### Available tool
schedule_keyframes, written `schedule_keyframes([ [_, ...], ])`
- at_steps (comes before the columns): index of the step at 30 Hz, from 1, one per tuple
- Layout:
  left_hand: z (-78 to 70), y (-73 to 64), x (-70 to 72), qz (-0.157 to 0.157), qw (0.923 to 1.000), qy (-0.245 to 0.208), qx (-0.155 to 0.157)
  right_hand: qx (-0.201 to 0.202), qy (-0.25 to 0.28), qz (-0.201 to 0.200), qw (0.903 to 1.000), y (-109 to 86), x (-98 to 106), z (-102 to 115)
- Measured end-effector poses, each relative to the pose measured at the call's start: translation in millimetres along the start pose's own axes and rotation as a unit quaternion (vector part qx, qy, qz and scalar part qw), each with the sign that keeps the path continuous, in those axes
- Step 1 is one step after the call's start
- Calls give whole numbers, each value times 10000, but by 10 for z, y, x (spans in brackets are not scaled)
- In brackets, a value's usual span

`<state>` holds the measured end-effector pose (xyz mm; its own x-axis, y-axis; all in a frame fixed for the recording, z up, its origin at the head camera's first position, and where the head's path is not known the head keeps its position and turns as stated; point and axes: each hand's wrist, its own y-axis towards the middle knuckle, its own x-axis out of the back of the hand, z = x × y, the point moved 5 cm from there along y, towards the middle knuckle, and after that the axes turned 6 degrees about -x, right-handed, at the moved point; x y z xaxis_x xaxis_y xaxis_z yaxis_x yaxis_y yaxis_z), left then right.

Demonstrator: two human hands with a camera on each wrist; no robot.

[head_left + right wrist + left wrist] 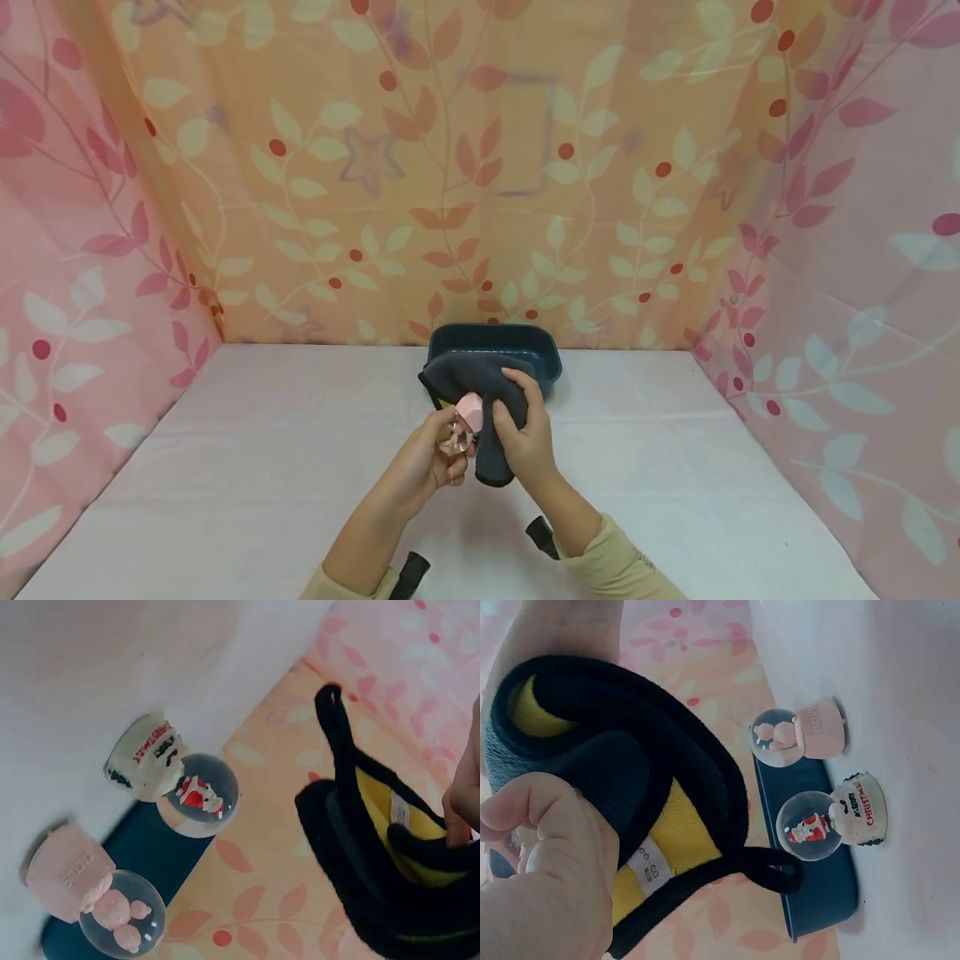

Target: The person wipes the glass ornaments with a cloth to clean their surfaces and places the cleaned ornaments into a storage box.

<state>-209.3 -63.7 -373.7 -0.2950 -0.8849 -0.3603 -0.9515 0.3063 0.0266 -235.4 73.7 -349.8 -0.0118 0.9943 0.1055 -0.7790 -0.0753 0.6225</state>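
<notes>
Above the white-covered table [262,442], the left hand [420,468] is pinching a pink-based snow globe [461,427] while the right hand [531,437] is gripping a yellow-lined dark cloth [472,375] close against it; for good wiping, I'm favouring a steady globe and light, even pressure.

Head cam: high, fwd + down, wide on table [225,467].
Wrist cams: close, low, turned sideways; both get cloth [622,776] & Santa globe [810,829].
</notes>
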Motion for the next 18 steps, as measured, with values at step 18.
schedule_keyframes([
  [18, 13, 7, -16, 59, 9999, 77, 99, -3144, 1698, 207, 9338, 18, 19, -250],
])
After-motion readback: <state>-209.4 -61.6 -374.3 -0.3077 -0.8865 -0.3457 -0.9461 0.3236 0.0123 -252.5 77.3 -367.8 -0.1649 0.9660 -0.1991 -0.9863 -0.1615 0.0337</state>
